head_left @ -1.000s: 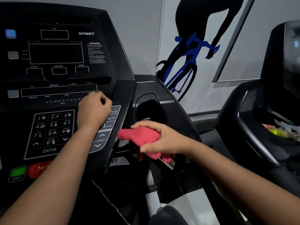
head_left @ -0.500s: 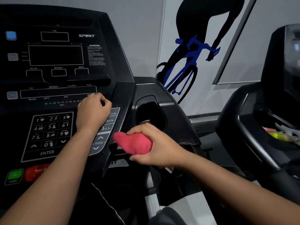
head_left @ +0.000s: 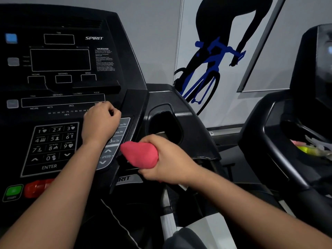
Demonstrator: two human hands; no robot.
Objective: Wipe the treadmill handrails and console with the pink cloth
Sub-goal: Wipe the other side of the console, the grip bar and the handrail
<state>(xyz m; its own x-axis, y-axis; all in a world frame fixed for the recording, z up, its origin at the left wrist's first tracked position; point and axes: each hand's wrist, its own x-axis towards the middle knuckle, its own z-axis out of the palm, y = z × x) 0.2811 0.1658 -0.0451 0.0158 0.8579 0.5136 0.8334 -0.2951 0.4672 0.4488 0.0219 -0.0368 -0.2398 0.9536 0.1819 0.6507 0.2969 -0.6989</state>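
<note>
Behind the black Spirit treadmill console point(head_left: 59, 72), a grey wall carries a poster of a cyclist silhouette on a blue bicycle point(head_left: 212, 62), and a second black machine point(head_left: 294, 133) stands to your right. From the head view, your left hand point(head_left: 100, 123) rests on the console between the grey number keypad point(head_left: 52, 146) and the speed buttons point(head_left: 115, 141), its fingers curled into a loose fist that holds nothing. Your right hand point(head_left: 168, 162) has its fingers clamped round the bunched pink cloth point(head_left: 140, 153), which presses against the console's right edge, just below the dark cup holder recess point(head_left: 165, 126).
</note>
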